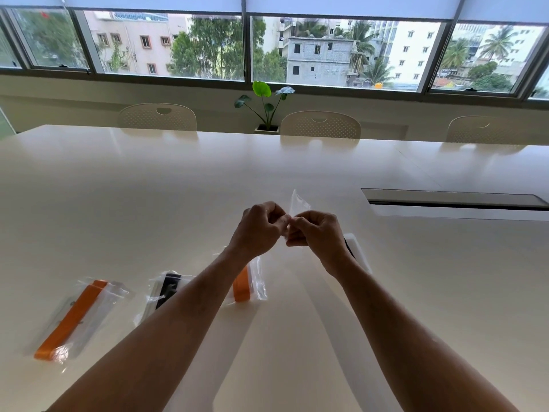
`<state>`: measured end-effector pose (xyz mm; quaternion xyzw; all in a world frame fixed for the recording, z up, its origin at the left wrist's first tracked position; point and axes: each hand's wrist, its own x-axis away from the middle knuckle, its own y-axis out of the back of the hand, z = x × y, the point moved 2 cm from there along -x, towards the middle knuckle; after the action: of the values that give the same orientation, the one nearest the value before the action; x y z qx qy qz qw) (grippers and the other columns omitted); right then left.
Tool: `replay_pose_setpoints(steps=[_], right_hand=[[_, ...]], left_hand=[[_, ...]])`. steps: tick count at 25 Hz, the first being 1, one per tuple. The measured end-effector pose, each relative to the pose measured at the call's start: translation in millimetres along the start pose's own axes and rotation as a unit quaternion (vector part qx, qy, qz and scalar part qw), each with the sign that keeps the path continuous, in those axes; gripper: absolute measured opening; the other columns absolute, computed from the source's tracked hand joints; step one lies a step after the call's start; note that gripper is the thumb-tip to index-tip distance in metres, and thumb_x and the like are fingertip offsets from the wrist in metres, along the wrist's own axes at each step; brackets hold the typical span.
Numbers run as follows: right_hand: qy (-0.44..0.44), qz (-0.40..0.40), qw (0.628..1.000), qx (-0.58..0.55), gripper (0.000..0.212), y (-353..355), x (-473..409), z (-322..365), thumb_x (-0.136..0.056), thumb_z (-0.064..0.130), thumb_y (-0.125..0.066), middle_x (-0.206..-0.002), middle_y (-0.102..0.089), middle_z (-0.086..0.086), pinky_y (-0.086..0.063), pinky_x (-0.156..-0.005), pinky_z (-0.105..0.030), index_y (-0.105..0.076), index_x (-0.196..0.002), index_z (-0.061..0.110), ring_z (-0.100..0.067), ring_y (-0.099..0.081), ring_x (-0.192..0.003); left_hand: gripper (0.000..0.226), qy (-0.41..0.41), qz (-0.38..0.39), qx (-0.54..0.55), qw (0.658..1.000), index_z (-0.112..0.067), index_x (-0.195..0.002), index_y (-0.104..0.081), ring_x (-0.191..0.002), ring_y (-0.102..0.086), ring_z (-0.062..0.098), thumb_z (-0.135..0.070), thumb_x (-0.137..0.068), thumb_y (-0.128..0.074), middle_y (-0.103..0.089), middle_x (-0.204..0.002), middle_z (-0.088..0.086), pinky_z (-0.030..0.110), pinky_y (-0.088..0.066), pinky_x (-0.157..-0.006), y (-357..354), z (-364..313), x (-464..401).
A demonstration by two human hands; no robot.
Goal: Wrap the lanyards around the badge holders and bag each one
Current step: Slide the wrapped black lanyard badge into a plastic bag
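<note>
Item 1. Large glossy cream-white table (148, 188), taken as the landmark for all that follows.

Item 2. Small clear plastic bag (298, 200), held up above the table's middle, its upper part rising past the knuckles. Whether it holds anything cannot be told.

Item 3. Left hand (260, 228), above the table's middle, fingers curled together and pinching the near edge of the clear bag.

Item 4. Right hand (316, 234), touching the left at the fingertips, fingers curled together and pinching the same edge of the bag.

Item 5. White badge holder wrapped with a black lanyard (356, 252), lying flat on the table, unbagged, just beyond the right wrist and partly hidden by it.

Item 6. Clear bag holding an orange lanyard bundle (246, 285), on the table below the left wrist, partly covered by the forearm.

Item 7. Clear bag holding a black lanyard bundle (163, 289), on the table toward the near left, partly covered by the left forearm.

Item 8. Clear bag holding a long orange lanyard and badge holder (74, 319), on the table at the near left, apart from the others.

Item 9. Long recessed dark slot (454, 199) set in the tabletop at the right.

Item 10. Three cream perforated chair backs (320, 124) along the table's far edge.

Item 11. Green leafy plant in a pale square pot (267, 110), behind the table's far edge, below the window.
</note>
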<state>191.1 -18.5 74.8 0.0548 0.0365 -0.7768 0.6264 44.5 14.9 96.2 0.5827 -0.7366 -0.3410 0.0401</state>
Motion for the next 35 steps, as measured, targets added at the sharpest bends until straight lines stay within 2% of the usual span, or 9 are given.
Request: replay_pose_setpoints(steps=[5, 10, 13, 17, 20, 26, 31, 33, 35], right_hand=[[0.002, 0.023, 0.999, 0.029, 0.028, -1.3, 2.5, 3.0, -0.098, 0.025, -0.059, -0.069, -0.071, -0.013, -0.062, -0.064, -0.041, -0.066, -0.085, 0.001, -0.030, -0.072, -0.067], [-0.008, 0.019, 0.997, 0.068, 0.025, -4.7, 4.1, 2.4, -0.100, 0.021, -0.054, -0.067, -0.071, -0.010, -0.062, -0.064, -0.042, -0.065, -0.087, 0.004, -0.028, -0.072, -0.065], [0.004, 0.015, 0.995, 0.102, 0.024, -10.7, 7.4, 4.5, -0.102, 0.013, -0.048, -0.068, -0.070, -0.012, -0.062, -0.063, -0.041, -0.064, -0.086, 0.004, -0.028, -0.072, -0.063], [0.041, -0.031, 0.972, 0.230, 0.022, -19.2, 10.2, 12.9, -0.093, 0.003, -0.046, -0.067, -0.069, -0.013, -0.060, -0.056, -0.032, -0.064, -0.080, 0.004, -0.022, -0.070, -0.059], [0.071, -0.060, 0.939, 0.332, 0.023, -24.2, 12.2, 18.7, -0.089, 0.007, -0.047, -0.067, -0.067, -0.011, -0.051, -0.054, -0.033, -0.063, -0.073, 0.003, -0.023, -0.066, -0.064], [0.074, -0.081, 0.932, 0.347, 0.029, -22.5, 11.1, 18.3, -0.093, 0.014, -0.047, -0.068, -0.067, -0.014, -0.054, -0.060, -0.039, -0.061, -0.071, 0.002, -0.028, -0.066, -0.067], [0.059, -0.086, 0.932, 0.346, 0.025, -29.0, 11.6, 12.1, -0.091, 0.017, -0.048, -0.064, -0.067, -0.008, -0.050, -0.054, -0.029, -0.060, -0.071, 0.008, -0.023, -0.065, -0.064], [0.052, -0.093, 0.942, 0.319, 0.025, -26.5, 8.8, 11.7, -0.093, 0.019, -0.049, -0.065, -0.067, -0.008, -0.056, -0.061, -0.037, -0.061, -0.073, 0.008, -0.024, -0.067, -0.064], [0.073, -0.111, 0.932, 0.336, 0.020, -23.1, 8.8, 12.9, -0.091, 0.019, -0.052, -0.065, -0.065, -0.004, -0.052, -0.059, -0.034, -0.059, -0.075, 0.010, -0.019, -0.064, -0.062]], left_hand=[[0.014, -0.033, 0.023, -0.035, 0.999, -0.017, -0.082, -0.063, -0.066, -0.064, 0.011, -0.023, -0.094, -0.059, -0.066, -0.070, -0.004, 0.039, -0.058, -0.069, -0.9, -3.9, 0.0], [0.017, -0.010, 0.024, -0.027, 0.999, -0.020, -0.077, -0.055, -0.066, -0.063, 0.017, -0.018, -0.093, -0.051, -0.063, -0.069, 0.001, 0.034, -0.054, -0.059, -5.9, -1.8, 3.9], [0.018, -0.004, -0.012, -0.039, 0.999, -0.020, -0.075, -0.050, -0.055, -0.054, 0.009, -0.015, -0.092, -0.049, -0.056, -0.063, -0.001, 0.020, -0.041, -0.049, -8.6, -2.2, 6.9], [0.016, -0.006, -0.080, -0.066, 0.995, -0.008, -0.074, -0.049, -0.058, -0.054, 0.019, -0.014, -0.088, -0.052, -0.054, -0.061, 0.002, 0.028, -0.042, -0.051, -13.0, -6.7, 9.9], [0.021, -0.011, -0.113, -0.071, 0.991, -0.009, -0.071, -0.045, -0.056, -0.048, 0.018, -0.015, -0.089, -0.055, -0.048, -0.059, -0.001, 0.026, -0.035, -0.050, -14.7, -7.5, 12.3], [0.023, -0.025, -0.135, -0.093, 0.986, -0.011, -0.071, -0.041, -0.051, -0.041, 0.015, -0.009, -0.089, -0.055, -0.041, -0.057, -0.004, 0.027, -0.031, -0.053, -14.8, -8.6, 14.4], [0.021, -0.014, -0.131, -0.095, 0.987, -0.013, -0.069, -0.045, -0.047, -0.042, 0.003, -0.010, -0.085, -0.059, -0.043, -0.053, -0.007, 0.012, -0.025, -0.045, -6.1, -6.8, 9.3], [0.018, -0.013, -0.125, -0.102, 0.987, -0.013, -0.070, -0.049, -0.049, -0.046, 0.005, -0.014, -0.084, -0.060, -0.048, -0.055, -0.006, 0.015, -0.030, -0.047, -2.5, -7.0, 7.5], [0.014, -0.016, -0.118, -0.102, 0.988, -0.011, -0.072, -0.053, -0.053, -0.052, 0.014, -0.015, -0.084, -0.059, -0.053, -0.058, -0.002, 0.024, -0.041, -0.051, -1.2, -6.2, 6.9]])
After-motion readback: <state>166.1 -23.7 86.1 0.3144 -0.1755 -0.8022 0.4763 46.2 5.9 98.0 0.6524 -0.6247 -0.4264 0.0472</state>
